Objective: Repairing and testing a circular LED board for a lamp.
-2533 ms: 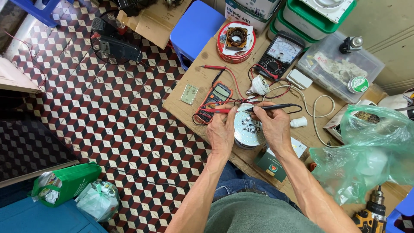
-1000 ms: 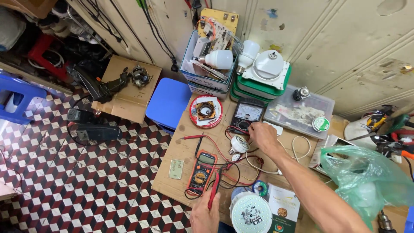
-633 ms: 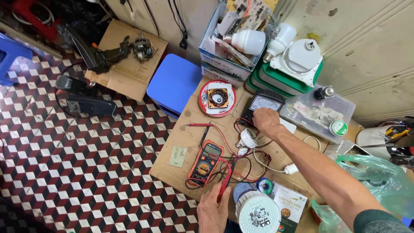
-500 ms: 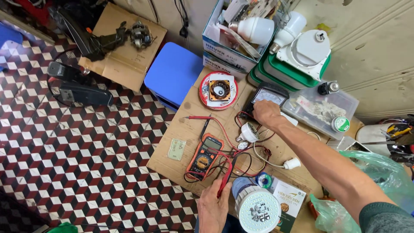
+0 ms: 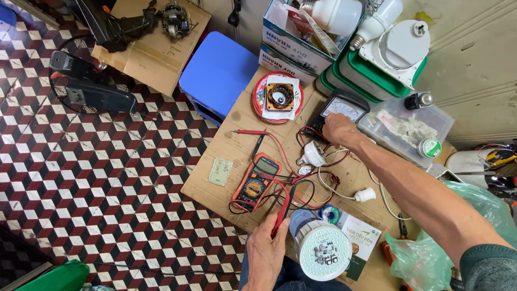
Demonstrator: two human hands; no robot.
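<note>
While my left hand point(image 5: 266, 253) grips the red probe point(image 5: 282, 211) at the table's point(image 5: 237, 116) near edge, long axis tip-up toward the far edge, my right hand's point(image 5: 338, 129) fingers rest curled on the analog meter point(image 5: 344, 108) at the far edge; I cannot tell whether they grasp it.

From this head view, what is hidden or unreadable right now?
- Analog meter: lower part hidden under the right hand.
- Right fingertips: beneath the hand; what they touch is hidden.
- Orange multimeter: screen too small to read.
- Red probe: rear end hidden in the left hand.
</note>
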